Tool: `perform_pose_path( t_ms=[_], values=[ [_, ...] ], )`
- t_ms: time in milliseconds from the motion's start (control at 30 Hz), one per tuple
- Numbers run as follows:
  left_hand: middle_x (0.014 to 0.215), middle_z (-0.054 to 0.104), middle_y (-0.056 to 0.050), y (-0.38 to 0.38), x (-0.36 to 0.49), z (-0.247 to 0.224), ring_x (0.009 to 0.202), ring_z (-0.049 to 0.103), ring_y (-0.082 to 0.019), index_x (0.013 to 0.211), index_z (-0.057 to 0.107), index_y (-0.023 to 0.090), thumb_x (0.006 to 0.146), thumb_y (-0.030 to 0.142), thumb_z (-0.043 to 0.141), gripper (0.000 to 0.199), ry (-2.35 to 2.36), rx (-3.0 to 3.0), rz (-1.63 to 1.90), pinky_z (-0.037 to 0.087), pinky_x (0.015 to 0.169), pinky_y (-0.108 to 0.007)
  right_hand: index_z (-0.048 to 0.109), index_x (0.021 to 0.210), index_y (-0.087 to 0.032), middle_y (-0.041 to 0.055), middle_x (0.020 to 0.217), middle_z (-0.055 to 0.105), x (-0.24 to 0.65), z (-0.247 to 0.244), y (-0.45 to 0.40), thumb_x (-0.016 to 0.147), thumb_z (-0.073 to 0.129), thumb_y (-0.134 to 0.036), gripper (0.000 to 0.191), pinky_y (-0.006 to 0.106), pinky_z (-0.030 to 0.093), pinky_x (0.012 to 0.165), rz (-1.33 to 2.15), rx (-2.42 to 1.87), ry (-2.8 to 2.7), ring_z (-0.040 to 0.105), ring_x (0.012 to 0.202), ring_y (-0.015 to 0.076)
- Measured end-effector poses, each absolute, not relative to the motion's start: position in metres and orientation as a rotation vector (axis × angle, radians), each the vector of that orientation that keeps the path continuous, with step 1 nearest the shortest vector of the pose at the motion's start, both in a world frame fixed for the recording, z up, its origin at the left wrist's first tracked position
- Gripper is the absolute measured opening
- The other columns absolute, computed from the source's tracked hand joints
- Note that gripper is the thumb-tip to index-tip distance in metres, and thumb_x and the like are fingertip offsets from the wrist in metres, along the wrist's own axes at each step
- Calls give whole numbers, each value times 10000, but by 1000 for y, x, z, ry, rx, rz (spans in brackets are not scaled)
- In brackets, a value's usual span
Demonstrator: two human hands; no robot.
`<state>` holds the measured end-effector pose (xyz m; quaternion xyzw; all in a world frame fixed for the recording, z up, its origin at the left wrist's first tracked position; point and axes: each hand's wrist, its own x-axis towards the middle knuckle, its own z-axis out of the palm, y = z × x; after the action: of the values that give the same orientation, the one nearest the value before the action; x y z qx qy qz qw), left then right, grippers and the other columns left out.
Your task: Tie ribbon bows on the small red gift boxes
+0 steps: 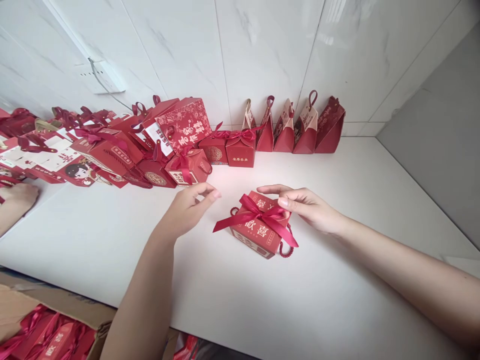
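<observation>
A red gift box [252,234] lies on the white table, with gold and white Chinese characters, a tied red ribbon bow [258,215] on top and red cord handles at its ends. My right hand [309,207] is at its far right corner, thumb against the top edge and index finger stretched along the back side. The other fingers of that hand are partly hidden. My left hand [189,207] hovers to the left of the box, apart from it, fingers bent and thumb a little away from them. It holds nothing visible.
Small red boxes [240,151] and triangular boxes [304,130] with loops line the tiled wall. A pile of gift boxes [101,150] fills the left. Another person's hand [18,200] is at the left edge. A carton [101,315] of ribboned boxes stands below the table's front edge.
</observation>
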<state>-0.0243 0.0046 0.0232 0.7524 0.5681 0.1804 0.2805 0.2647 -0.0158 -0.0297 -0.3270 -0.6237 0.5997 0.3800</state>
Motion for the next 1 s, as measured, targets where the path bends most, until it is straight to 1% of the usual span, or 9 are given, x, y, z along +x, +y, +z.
perform_pose_path(
  t_ms=[100, 167, 267, 333, 500, 633, 800, 900, 1000],
  values=[
    [1046, 640, -22, -4, -7, 24, 933, 583, -174, 877, 618, 206, 939, 528, 480, 356, 1298, 2004, 404, 443, 784, -266, 680, 649, -204, 55, 1373, 586, 265, -31, -16, 953, 567, -464, 416, 405, 372, 1095, 1524, -839, -1582, 487, 1333, 259],
    [1036, 595, -22, -9, 0, 24, 890, 567, -159, 789, 558, 192, 910, 507, 547, 338, 1187, 2012, 350, 450, 761, -259, 672, 676, -200, 52, 1391, 568, 265, -31, -16, 944, 586, -457, 381, 414, 378, 1087, 1546, -830, -1583, 510, 1306, 260],
    [958, 525, -13, -12, 5, 22, 813, 534, -139, 696, 480, 179, 870, 459, 620, 358, 1143, 2022, 312, 439, 708, -248, 669, 709, -198, 52, 1417, 545, 265, -30, -16, 921, 624, -446, 329, 429, 377, 1082, 1564, -821, -1609, 541, 1271, 265],
    [934, 499, -13, -12, 6, 21, 804, 530, -135, 666, 477, 173, 889, 457, 592, 378, 1124, 1998, 293, 434, 704, -248, 669, 705, -197, 57, 1414, 549, 265, -29, -16, 911, 637, -447, 325, 436, 374, 1083, 1560, -827, -1627, 539, 1274, 271],
    [1005, 513, -17, -9, 4, 21, 820, 539, -126, 630, 502, 160, 933, 455, 519, 423, 1075, 1940, 316, 441, 765, -249, 670, 716, -208, 52, 1400, 560, 266, -28, -16, 915, 638, -421, 294, 425, 395, 1071, 1550, -808, -1624, 525, 1297, 265],
    [1006, 521, -14, -8, 2, 22, 821, 545, -129, 614, 496, 160, 914, 436, 552, 412, 1082, 1947, 317, 445, 784, -255, 653, 701, -209, 42, 1408, 554, 266, -29, -16, 920, 637, -403, 293, 409, 423, 1052, 1530, -794, -1634, 517, 1311, 257],
    [1059, 527, -23, -9, 2, 22, 855, 563, -141, 614, 513, 159, 897, 419, 574, 389, 1092, 1968, 302, 453, 790, -263, 669, 712, -209, 54, 1433, 536, 268, -24, -17, 927, 601, -466, 343, 448, 406, 1073, 1460, -890, -1714, 517, 1307, 281],
    [1023, 523, -21, -10, 4, 22, 864, 557, -146, 644, 498, 168, 880, 407, 601, 351, 1104, 1979, 313, 454, 764, -258, 687, 750, -222, 62, 1449, 523, 271, -18, -19, 892, 649, -466, 285, 470, 375, 1100, 1360, -962, -1814, 461, 1359, 299],
    [992, 532, -13, -13, 7, 22, 890, 547, -155, 748, 502, 192, 849, 363, 646, 245, 1101, 2014, 375, 459, 788, -264, 701, 793, -237, 65, 1448, 529, 274, -11, -21, 850, 704, -442, 213, 495, 350, 1115, 1305, -990, -1914, 410, 1399, 309]
  ],
)
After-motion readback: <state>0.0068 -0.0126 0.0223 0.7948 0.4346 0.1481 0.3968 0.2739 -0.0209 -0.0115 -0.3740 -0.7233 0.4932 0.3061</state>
